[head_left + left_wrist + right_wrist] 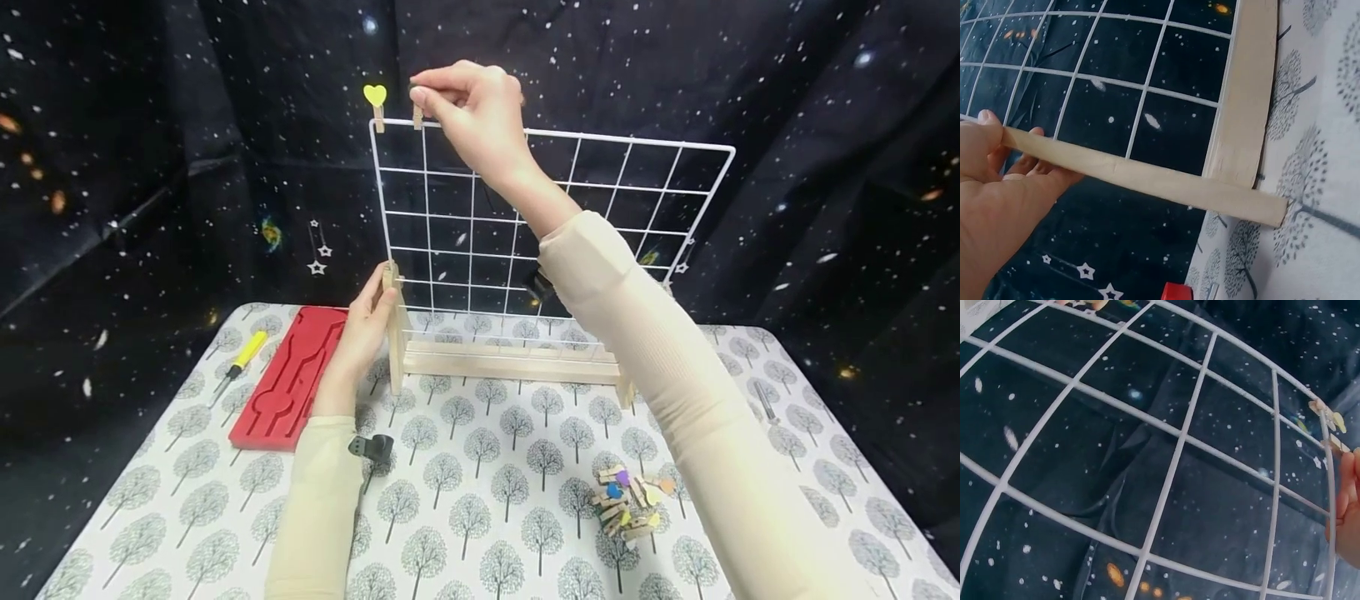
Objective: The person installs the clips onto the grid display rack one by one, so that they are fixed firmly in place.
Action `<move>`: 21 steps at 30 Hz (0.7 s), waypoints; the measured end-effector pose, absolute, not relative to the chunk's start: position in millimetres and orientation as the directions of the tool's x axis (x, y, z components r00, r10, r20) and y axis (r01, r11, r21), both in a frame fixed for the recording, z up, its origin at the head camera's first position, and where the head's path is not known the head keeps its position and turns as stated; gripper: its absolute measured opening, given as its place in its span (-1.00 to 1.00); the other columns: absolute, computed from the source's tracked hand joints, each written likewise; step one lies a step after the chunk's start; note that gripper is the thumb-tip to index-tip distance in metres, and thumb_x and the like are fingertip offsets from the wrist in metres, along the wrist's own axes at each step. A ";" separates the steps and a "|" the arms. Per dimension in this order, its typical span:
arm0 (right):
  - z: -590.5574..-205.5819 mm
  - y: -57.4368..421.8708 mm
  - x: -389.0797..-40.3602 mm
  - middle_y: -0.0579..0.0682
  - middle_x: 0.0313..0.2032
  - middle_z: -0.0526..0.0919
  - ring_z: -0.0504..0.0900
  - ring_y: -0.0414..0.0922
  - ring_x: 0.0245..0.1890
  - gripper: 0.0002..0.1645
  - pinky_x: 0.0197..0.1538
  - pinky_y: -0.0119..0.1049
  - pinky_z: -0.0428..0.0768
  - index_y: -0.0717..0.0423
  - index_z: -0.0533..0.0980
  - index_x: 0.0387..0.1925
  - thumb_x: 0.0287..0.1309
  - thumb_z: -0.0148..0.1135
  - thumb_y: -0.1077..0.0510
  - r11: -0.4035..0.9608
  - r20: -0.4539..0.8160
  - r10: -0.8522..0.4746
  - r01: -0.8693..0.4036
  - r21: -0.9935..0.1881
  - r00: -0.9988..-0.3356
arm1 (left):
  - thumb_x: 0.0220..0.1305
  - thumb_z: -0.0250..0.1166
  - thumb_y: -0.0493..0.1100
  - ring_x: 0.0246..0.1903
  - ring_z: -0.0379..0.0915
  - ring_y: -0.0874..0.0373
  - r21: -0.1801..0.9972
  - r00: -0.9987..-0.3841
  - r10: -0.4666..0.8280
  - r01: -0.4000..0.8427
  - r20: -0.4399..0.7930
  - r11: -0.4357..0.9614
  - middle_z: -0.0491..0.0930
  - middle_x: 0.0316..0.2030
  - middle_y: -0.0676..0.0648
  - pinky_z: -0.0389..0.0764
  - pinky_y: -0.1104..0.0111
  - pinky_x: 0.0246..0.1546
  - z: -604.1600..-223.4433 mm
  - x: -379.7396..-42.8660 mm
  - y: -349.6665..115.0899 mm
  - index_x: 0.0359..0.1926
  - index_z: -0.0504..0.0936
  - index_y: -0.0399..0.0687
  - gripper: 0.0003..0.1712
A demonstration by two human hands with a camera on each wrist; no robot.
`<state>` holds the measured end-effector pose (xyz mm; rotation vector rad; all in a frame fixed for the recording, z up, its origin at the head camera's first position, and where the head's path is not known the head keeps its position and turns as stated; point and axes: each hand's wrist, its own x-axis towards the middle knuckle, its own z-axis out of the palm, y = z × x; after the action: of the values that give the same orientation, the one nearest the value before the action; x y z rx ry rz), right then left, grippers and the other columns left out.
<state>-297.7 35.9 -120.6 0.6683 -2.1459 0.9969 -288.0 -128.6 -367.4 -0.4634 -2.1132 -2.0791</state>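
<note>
My right hand point(486, 112) pinches a small wooden clothespin point(417, 118) by its upper end. The clothespin's lower end meets the top wire of a white wire grid point(570, 183). To its left, a clothespin with a yellow heart point(375, 97) stands upright on the grid's top corner. Low at the left side, my left hand point(363, 329) holds the upper end of the stand's wooden upright point(397, 342); the left wrist view shows thumb and fingers around that upright point(1129, 169). In the right wrist view, the fingers point(1349, 494) appear at the right edge beside the clothespin.
Several heart clothespins point(626, 504) lie in a pile on the tree-print tablecloth point(450, 517). A red tray point(292, 375) and a yellow-handled screwdriver point(243, 354) lie at the left. A slim metal piece point(767, 402) is at the right. A dark starry cloth point(187, 100) hangs behind.
</note>
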 end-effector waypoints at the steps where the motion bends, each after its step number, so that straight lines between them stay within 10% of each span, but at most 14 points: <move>1: -120.6 35.1 -297.7 -0.14 -0.42 0.64 0.52 -0.33 -0.53 -0.78 -0.46 -0.54 0.32 0.00 0.63 -0.33 -0.04 0.23 0.03 0.586 0.740 -0.170 -0.671 -0.455 -0.651 | 0.23 -0.05 0.04 0.21 0.06 0.15 0.951 -0.944 0.119 0.310 0.308 0.002 0.14 0.25 -0.06 0.06 0.26 0.23 -367.1 -288.4 -128.9 0.28 0.03 0.31 -0.41; 21: -117.9 33.8 -297.1 -0.16 -0.31 0.65 0.59 -0.41 -0.42 -0.71 -0.41 -0.50 0.22 -0.08 0.60 -0.24 -0.04 0.19 -0.04 0.627 0.636 -0.202 -0.597 -0.501 -0.745 | 0.24 -0.07 0.05 0.20 0.08 0.15 0.951 -0.944 0.118 0.309 0.307 0.002 0.14 0.24 -0.04 0.08 0.25 0.23 -368.3 -287.3 -128.4 0.28 0.02 0.35 -0.42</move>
<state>-297.1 33.8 -117.9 0.6257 -2.3163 0.9810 -287.3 -128.4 -368.3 -0.4570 -2.1207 -2.0768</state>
